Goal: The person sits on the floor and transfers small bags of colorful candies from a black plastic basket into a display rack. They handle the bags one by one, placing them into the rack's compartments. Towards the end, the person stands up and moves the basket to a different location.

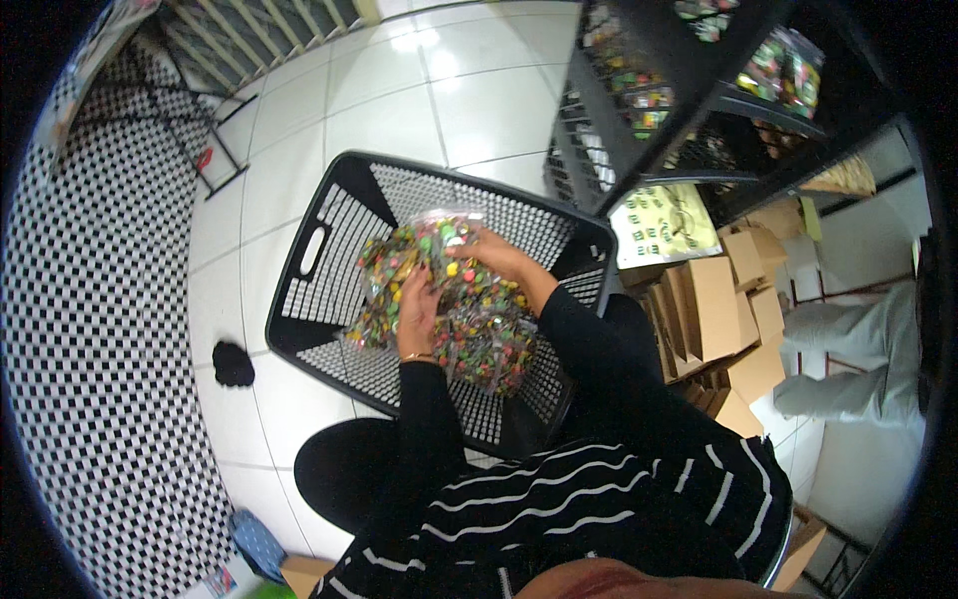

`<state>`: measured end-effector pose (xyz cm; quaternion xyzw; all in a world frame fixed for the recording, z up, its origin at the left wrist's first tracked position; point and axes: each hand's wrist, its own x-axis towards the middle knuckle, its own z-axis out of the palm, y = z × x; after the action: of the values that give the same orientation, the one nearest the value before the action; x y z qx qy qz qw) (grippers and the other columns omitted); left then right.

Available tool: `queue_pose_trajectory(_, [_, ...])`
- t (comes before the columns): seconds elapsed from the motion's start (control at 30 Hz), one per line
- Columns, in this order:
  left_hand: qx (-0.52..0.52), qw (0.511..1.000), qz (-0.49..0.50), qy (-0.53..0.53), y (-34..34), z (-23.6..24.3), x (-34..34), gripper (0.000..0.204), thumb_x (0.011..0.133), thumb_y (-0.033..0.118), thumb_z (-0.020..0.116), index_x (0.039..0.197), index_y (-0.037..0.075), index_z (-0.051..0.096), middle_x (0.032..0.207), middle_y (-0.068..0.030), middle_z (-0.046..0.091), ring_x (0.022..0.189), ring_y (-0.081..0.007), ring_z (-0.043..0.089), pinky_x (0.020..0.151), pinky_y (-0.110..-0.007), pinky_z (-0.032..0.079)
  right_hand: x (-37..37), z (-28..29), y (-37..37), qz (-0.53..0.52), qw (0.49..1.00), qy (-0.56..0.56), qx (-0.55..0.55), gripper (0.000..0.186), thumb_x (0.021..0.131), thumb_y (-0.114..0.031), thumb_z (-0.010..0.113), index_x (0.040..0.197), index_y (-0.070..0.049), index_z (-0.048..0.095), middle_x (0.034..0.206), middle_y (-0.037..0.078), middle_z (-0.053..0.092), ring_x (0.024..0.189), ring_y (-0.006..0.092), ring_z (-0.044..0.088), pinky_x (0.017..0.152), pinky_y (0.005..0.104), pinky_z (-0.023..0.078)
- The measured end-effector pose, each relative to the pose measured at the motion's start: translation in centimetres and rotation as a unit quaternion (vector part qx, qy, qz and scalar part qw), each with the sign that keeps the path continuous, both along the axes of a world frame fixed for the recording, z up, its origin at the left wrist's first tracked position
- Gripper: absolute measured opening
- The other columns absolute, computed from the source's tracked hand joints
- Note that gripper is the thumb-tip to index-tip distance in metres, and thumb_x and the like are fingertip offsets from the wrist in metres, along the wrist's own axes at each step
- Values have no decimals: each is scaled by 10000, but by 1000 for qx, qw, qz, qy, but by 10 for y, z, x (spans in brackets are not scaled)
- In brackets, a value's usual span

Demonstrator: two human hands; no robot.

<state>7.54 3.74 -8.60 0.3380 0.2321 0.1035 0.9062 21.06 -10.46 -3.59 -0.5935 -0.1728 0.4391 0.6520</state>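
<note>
A black perforated plastic basket (339, 245) stands on the floor in front of me, with several clear plastic bags (489, 349) of small multicoloured pieces inside. One clear bag (431, 238) of these red, green and yellow pieces is raised at the top of the pile, between my hands. My right hand (496, 256) grips its upper right part, the thumb toward the left. Lower on its near side, my left hand (416, 311) has its fingers pressed around the plastic. What exactly the small pieces are cannot be made out.
Flattened brown cardboard boxes (699, 309) stack at right, beside a yellow printed sheet (667, 225). A dark rack (639, 150) holding more bags stands at far right. A checkered cloth (110, 319) covers the left side. A small black object (234, 364) lies on white tiles.
</note>
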Motion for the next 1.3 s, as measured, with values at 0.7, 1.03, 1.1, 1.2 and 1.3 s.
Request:
queue_pose_trajectory(0.7, [398,851,-330,-95,-120,169,54,447,882,11,542,1313,22,424,1187,-118,556,993,-179,592,836,-284,485,21,196,-304,-368,890,-270,5,597,761,-253,732,1225,31,486,1133,113,580,1027,181,542,917,305,413])
queue_pose_trajectory(1.03, [462,804,-369,-64,-127,163,36,416,886,25,545,1294,51,467,1189,-84,574,984,-146,565,837,-292,467,167,192,-303,-319,896,-299,-80,598,744,-213,758,1229,11,488,979,78,612,831,146,578,654,275,486])
queue_pose_trajectory(1.1, [469,799,-374,-38,-138,164,35,409,875,9,548,1277,50,483,1187,-84,574,1003,-152,562,845,-295,468,178,171,-295,-335,888,-312,-34,587,739,-221,764,1201,20,494,954,59,608,776,135,569,621,274,480])
queue_pose_trajectory(1.2, [457,808,-368,-56,-153,158,34,399,858,-4,559,1250,41,505,1164,-81,579,1026,-158,561,850,-302,474,172,172,-294,-354,874,-328,-49,618,730,-260,775,1181,40,478,902,63,592,692,123,546,529,261,439])
queue_pose_trajectory(1.3, [565,748,-327,-122,-179,158,53,401,844,-17,564,1239,31,508,1182,-95,559,1043,-171,565,851,-304,484,172,167,-294,-342,863,-369,-57,626,743,-268,764,1193,46,463,900,82,591,701,130,550,542,266,432])
